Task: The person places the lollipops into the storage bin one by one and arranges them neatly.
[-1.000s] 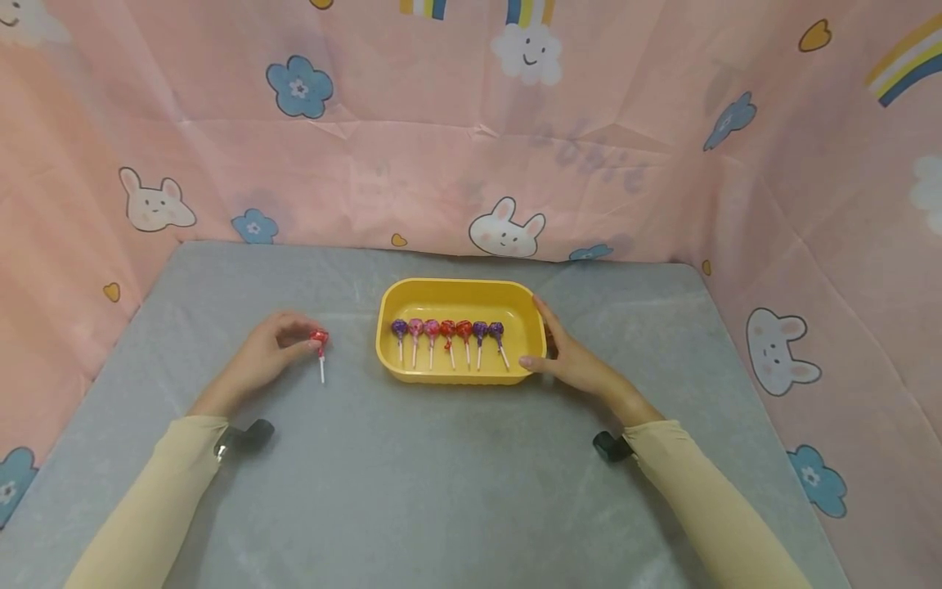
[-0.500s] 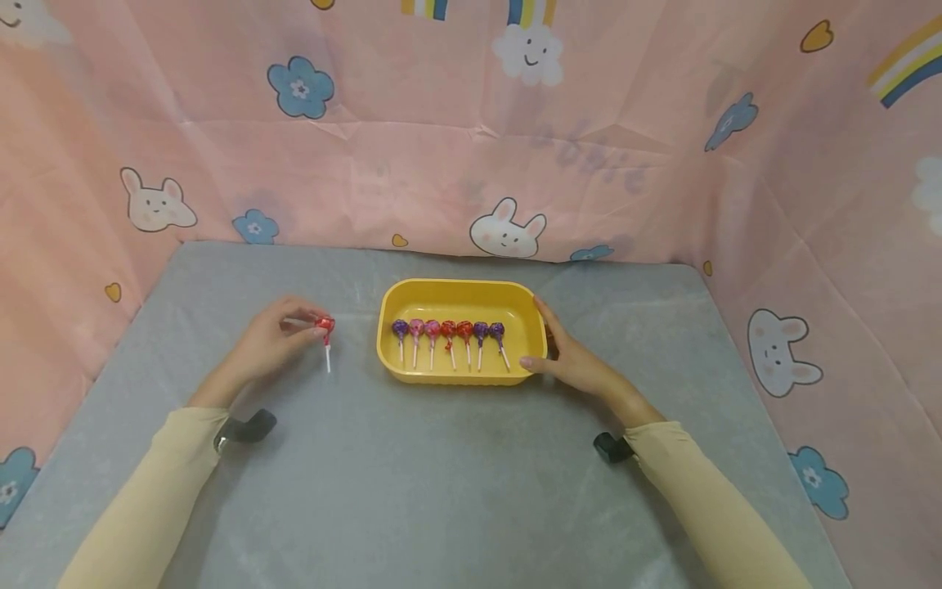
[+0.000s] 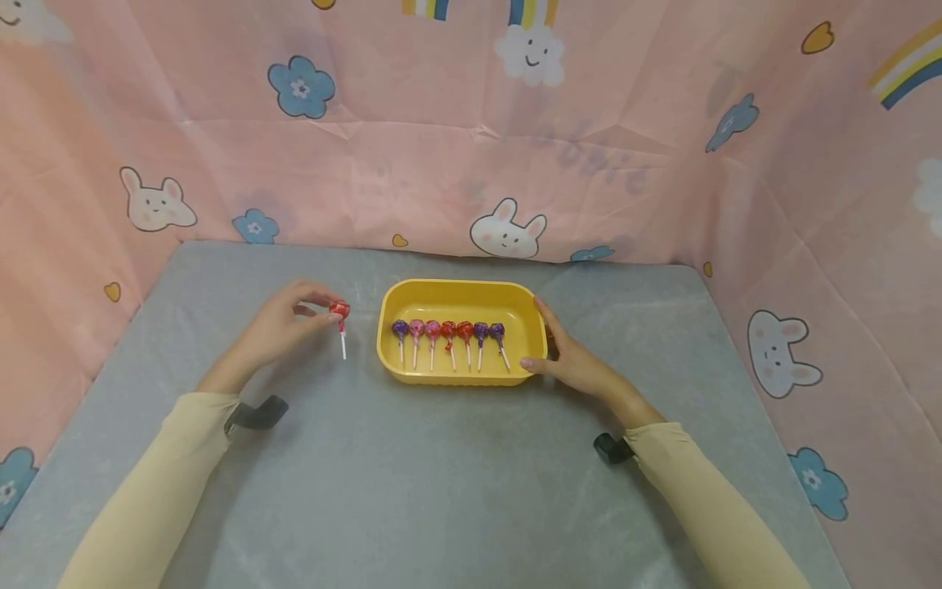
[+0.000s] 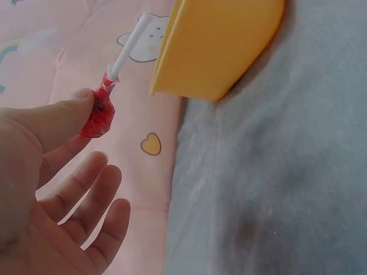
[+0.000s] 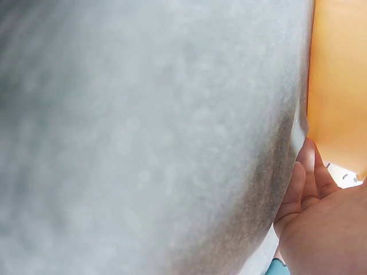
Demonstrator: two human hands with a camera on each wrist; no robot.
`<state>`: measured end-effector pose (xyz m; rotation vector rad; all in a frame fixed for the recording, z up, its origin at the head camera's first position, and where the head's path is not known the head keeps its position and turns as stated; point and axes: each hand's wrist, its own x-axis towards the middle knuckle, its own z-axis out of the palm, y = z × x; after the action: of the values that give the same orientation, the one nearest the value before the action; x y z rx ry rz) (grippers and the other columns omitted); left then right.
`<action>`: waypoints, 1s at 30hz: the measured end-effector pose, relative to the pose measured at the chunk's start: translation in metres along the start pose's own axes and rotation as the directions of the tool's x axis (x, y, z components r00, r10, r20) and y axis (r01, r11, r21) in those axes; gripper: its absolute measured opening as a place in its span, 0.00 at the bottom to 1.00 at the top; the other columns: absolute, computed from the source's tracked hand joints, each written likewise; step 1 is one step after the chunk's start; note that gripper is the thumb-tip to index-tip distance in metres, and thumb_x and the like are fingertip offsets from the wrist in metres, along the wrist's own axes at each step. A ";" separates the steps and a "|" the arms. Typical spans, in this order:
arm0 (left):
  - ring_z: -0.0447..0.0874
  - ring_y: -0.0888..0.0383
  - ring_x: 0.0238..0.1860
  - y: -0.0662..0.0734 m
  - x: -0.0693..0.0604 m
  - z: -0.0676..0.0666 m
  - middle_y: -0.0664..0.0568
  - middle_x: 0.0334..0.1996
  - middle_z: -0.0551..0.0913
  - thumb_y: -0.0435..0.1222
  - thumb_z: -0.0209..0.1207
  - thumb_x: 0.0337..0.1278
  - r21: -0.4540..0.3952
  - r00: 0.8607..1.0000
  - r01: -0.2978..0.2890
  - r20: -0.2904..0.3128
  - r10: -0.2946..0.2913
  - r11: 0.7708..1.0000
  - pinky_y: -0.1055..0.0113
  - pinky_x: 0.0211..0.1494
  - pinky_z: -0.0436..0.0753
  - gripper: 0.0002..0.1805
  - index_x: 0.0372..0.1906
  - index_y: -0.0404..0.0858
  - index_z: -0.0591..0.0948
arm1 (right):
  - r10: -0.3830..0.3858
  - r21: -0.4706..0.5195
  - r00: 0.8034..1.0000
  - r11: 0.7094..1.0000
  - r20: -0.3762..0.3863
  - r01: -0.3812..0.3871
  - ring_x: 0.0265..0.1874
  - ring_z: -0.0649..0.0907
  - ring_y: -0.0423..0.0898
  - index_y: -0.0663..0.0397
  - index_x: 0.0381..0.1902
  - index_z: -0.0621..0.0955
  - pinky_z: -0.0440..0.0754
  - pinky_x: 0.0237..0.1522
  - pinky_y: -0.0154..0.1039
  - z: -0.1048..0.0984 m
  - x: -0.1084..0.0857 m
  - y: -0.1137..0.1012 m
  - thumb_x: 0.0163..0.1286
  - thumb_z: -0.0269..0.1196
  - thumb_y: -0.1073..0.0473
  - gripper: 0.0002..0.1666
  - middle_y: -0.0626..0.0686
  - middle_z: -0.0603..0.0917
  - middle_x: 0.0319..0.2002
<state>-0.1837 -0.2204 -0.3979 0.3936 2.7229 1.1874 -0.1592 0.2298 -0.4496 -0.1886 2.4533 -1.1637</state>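
Note:
Between the thumb and forefinger of my left hand (image 3: 289, 325) is a lollipop (image 3: 339, 310) in a red wrapper, its white stick pointing toward me in the head view. The left wrist view shows the wrapped lollipop (image 4: 98, 117) pinched at its head, with the other fingers spread loosely. It is held up, just left of a yellow plastic tray (image 3: 459, 379). My right hand (image 3: 581, 360) grips the tray's right end, thumb over the rim and fingers along the outer wall. Inside lies a row of several lollipops (image 3: 448, 329) with purple, pink and red wrappers, sticks toward me.
A grey cloth covers the table (image 3: 441, 483). Behind it and along both sides hangs a pink curtain (image 3: 412, 180) printed with rabbits, flowers and clouds. Dark wrist cameras (image 3: 257, 413) are strapped at both sleeve cuffs.
My left hand has moved right and away from me with the red lollipop, nearer to the tray. The right hand, the tray and its row of lollipops have stayed put.

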 end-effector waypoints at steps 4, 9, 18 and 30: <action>0.76 0.48 0.60 0.006 0.007 0.003 0.50 0.55 0.79 0.46 0.64 0.63 -0.004 1.000 -0.013 0.002 0.013 1.000 0.47 0.64 0.77 0.17 0.54 0.45 0.82 | 0.005 -0.001 1.000 1.000 0.004 -0.005 0.78 0.56 0.62 0.20 0.77 0.31 0.54 0.74 0.67 0.000 0.001 0.001 0.65 0.66 0.40 0.63 0.55 0.40 0.82; 0.75 0.47 0.61 0.012 0.014 0.007 0.51 0.55 0.79 0.46 0.65 0.62 -0.021 0.999 -0.028 0.014 0.028 0.999 0.47 0.64 0.77 0.18 0.54 0.46 0.81 | 0.020 0.012 1.000 1.000 0.014 -0.020 0.75 0.60 0.62 0.24 0.77 0.30 0.55 0.74 0.67 0.000 0.002 0.001 0.67 0.66 0.44 0.64 0.59 0.44 0.81; 0.77 0.49 0.59 0.025 0.029 0.019 0.50 0.57 0.78 0.48 0.64 0.63 -0.055 0.995 -0.096 0.022 0.097 0.994 0.48 0.63 0.78 0.19 0.54 0.45 0.81 | 0.003 0.015 1.000 1.000 0.014 -0.003 0.73 0.63 0.60 0.19 0.76 0.30 0.58 0.74 0.66 0.000 -0.001 -0.002 0.66 0.66 0.41 0.63 0.57 0.44 0.81; 0.78 0.52 0.58 0.047 0.047 0.037 0.52 0.55 0.81 0.46 0.64 0.62 -0.100 0.989 -0.136 0.042 0.141 0.986 0.52 0.62 0.78 0.17 0.54 0.45 0.82 | -0.048 0.056 0.999 0.997 0.024 0.047 0.72 0.64 0.58 0.20 0.77 0.32 0.58 0.74 0.65 -0.001 0.000 0.002 0.66 0.67 0.46 0.63 0.56 0.44 0.81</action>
<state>-0.2117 -0.1500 -0.3896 0.5998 2.6205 1.3200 -0.1593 0.2320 -0.4501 -0.2452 2.4034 -1.2403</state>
